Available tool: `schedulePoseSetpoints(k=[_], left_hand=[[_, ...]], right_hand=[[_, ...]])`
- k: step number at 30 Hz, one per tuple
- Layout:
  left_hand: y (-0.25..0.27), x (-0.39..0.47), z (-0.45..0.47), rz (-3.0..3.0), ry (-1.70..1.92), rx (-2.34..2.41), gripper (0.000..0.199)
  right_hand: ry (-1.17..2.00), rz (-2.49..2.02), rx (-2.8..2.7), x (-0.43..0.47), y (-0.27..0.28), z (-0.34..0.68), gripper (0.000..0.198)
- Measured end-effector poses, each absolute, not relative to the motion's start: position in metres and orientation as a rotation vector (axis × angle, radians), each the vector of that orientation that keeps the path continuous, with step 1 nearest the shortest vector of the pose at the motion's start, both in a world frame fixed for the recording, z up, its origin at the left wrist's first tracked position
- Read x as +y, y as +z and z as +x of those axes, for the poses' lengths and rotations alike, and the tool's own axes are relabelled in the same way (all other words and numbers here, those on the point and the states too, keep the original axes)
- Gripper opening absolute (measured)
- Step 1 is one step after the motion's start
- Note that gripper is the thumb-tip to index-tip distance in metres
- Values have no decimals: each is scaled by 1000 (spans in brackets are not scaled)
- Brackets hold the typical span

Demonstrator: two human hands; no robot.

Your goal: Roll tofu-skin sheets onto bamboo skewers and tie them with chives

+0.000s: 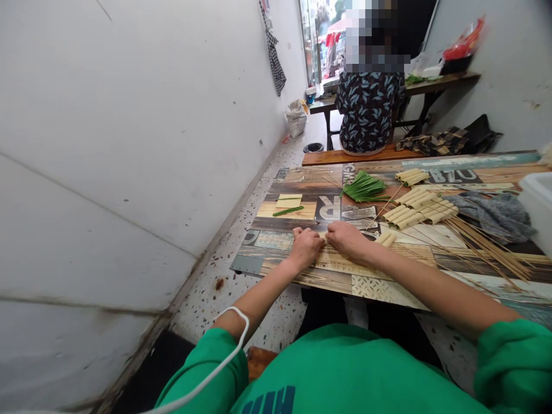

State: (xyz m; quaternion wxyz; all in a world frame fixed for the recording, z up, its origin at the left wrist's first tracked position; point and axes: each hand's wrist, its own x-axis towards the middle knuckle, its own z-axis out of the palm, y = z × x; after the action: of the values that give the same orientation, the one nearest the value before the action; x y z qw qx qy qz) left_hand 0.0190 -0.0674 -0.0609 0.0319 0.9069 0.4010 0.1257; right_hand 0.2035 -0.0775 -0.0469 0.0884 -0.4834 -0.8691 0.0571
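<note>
Near the table's front edge, my left hand (307, 248) and my right hand (346, 239) are close together with fingers curled down. Between their fingertips a bit of a pale yellow tofu-skin roll (322, 236) shows; the rest is hidden by my fingers. Just beyond lies a flat tofu-skin sheet (288, 200) with strips of green chive (288, 211) across it. A fanned bunch of cut chives (364, 187) is farther off. To the right of my right hand are a couple of loose rolls (386, 238) and rows of finished rolls (403, 216).
Thin wooden skewers (491, 247) spread over the table's right side beside a grey cloth (494, 214) and a white container (537, 204). Another person (368, 109) sits on a bench (319, 157) beyond the table. A white wall (129, 144) runs along the left.
</note>
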Motion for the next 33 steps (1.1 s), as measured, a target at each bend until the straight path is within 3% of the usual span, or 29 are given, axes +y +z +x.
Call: schedulePoseSetpoints(k=[5, 10, 17, 25, 33], left_hand=[[-56, -58, 18, 2728, 334, 1213, 27], [-64, -59, 17, 2693, 381, 1291, 15], [-66, -64, 16, 2771, 467, 1290, 28], [-63, -44, 15, 2590, 413, 1293, 22], [-69, -53, 17, 2845, 429, 1244, 16]], right_hand=[[-85, -1306, -2683, -85, -57, 201, 29], [139, -1346, -2750, -66, -50, 204, 30], [283, -1286, -2725, -52, -41, 206, 28], [-218, -1312, -2653, -74, -65, 203, 30], [-138, -1361, -2748, -59, -59, 193, 33]])
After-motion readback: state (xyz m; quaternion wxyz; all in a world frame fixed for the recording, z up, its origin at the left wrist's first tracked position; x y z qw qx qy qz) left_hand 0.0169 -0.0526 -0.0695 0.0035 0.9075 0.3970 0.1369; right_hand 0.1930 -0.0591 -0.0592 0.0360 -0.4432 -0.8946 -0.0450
